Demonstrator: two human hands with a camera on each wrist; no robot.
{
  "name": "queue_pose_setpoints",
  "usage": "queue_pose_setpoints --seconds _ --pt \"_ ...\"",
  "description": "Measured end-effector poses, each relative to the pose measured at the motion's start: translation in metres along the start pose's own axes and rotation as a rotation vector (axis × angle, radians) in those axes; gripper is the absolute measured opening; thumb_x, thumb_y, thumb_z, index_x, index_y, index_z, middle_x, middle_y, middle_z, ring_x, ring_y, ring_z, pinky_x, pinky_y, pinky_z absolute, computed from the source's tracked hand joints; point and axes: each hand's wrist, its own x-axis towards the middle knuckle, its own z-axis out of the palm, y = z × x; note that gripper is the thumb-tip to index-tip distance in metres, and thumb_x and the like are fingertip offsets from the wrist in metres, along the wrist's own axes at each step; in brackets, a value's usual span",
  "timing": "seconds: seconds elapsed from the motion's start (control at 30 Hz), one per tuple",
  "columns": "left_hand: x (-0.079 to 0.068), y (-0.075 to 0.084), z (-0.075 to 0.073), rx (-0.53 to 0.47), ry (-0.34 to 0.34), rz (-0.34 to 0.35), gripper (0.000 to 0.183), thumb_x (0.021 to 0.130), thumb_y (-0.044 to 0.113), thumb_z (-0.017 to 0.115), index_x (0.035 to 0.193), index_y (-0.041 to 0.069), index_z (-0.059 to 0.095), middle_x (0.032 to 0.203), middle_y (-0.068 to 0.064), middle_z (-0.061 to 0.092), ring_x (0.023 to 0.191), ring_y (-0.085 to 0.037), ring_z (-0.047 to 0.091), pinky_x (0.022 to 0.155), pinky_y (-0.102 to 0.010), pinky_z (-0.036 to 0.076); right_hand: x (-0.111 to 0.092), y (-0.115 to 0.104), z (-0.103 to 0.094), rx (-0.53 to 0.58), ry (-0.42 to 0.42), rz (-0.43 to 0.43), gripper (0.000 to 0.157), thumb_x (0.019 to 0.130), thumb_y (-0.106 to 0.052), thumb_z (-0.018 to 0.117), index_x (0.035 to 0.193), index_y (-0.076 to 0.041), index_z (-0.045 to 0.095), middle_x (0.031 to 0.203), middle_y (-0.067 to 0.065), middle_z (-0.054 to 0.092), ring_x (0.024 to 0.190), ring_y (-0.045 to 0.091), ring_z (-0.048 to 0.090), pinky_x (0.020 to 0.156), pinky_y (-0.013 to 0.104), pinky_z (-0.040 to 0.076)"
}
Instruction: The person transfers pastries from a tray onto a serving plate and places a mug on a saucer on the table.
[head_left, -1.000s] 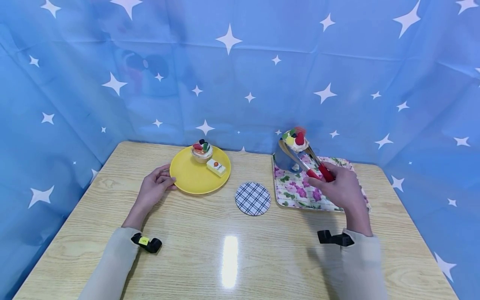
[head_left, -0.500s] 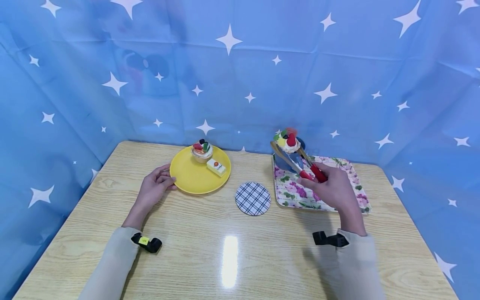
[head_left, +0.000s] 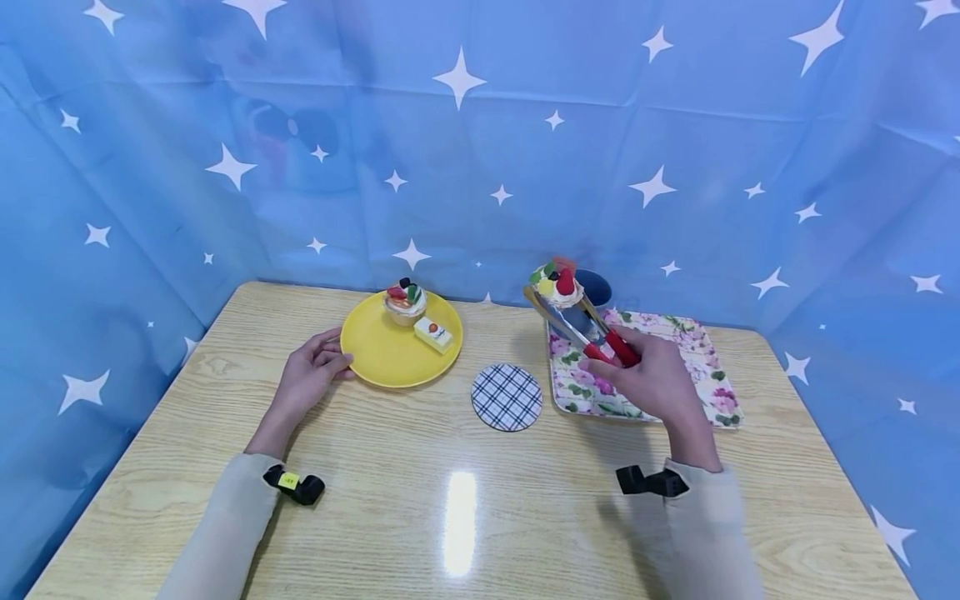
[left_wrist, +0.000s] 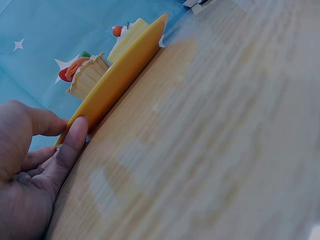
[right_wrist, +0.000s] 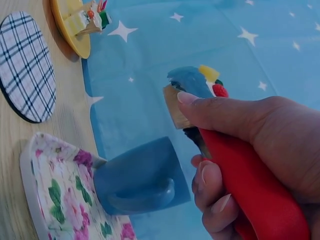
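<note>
My left hand [head_left: 311, 367] pinches the near-left rim of a yellow plate [head_left: 367, 354]; the left wrist view has thumb and fingers at its edge. On the plate stand a fruit-topped cupcake [head_left: 406, 305] and a small pale cake piece [head_left: 433, 335]. My right hand [head_left: 660, 379] grips red-handled tongs [head_left: 617, 347]. Between the tong tips is a second cupcake [head_left: 558, 287] with cream and fruit, held in the air over the left part of a floral tray [head_left: 690, 400]. In the right wrist view, the thumb and tongs partly cover it. A blue mug [right_wrist: 142, 175] stands upright on the tray.
A round plaid coaster [head_left: 506, 397] lies on the wooden table [head_left: 375, 500] between plate and tray. Behind the table's back edge hangs a blue curtain [head_left: 480, 167] with white stars. The mug rises just behind the tongs.
My right hand has moved left with the tongs and the cupcake, from in front of the mug to its left side. The left hand and plate have stayed put.
</note>
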Motion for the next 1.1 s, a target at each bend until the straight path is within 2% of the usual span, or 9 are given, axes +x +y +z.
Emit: queue_pose_setpoints --seconds 0.17,0.33,0.67,0.93,1.1 --pt "-0.001 0.000 0.000 -0.001 -0.002 0.003 0.061 0.103 0.012 0.062 0.159 0.011 0.037 0.117 -0.012 0.057 0.083 -0.005 0.071 0.083 -0.024 0.067 0.000 -0.004 0.005 0.010 -0.010 -0.017 0.088 0.086 -0.058 0.078 0.153 -0.009 0.050 0.109 0.020 0.064 0.090 0.030 0.059 0.062 0.027 0.052" --pt "-0.001 0.001 0.000 0.001 -0.005 0.006 0.061 0.103 0.013 0.061 0.159 0.011 0.037 0.117 -0.012 0.056 0.083 -0.004 0.071 0.083 -0.024 0.067 0.000 -0.010 0.013 0.021 -0.003 -0.062 0.080 0.088 -0.053 0.078 0.151 -0.011 0.053 0.113 0.021 0.067 0.091 0.031 0.059 0.063 0.028 0.053" --pt "-0.002 0.000 -0.001 0.009 -0.003 0.001 0.062 0.103 0.014 0.062 0.159 0.011 0.036 0.118 -0.014 0.056 0.084 -0.005 0.071 0.083 -0.024 0.067 -0.002 -0.027 0.032 0.029 -0.045 -0.082 0.078 0.088 -0.048 0.079 0.152 -0.012 0.052 0.129 0.020 0.064 0.105 0.033 0.057 0.073 0.029 0.058" --pt "-0.002 0.002 -0.002 -0.007 -0.003 -0.002 0.062 0.103 0.013 0.062 0.159 0.010 0.036 0.121 -0.016 0.056 0.085 -0.006 0.071 0.084 -0.025 0.067 0.000 -0.036 0.050 0.031 -0.053 -0.119 0.077 0.085 -0.045 0.083 0.149 -0.011 0.056 0.119 0.017 0.067 0.099 0.030 0.057 0.065 0.026 0.054" --pt "-0.001 0.003 -0.001 -0.012 -0.002 -0.011 0.061 0.103 0.012 0.062 0.159 0.011 0.037 0.119 -0.014 0.057 0.084 -0.006 0.071 0.083 -0.025 0.067 0.000 -0.042 0.061 0.045 -0.060 -0.129 0.074 0.084 -0.045 0.084 0.145 -0.012 0.059 0.115 0.014 0.066 0.099 0.030 0.056 0.067 0.025 0.053"
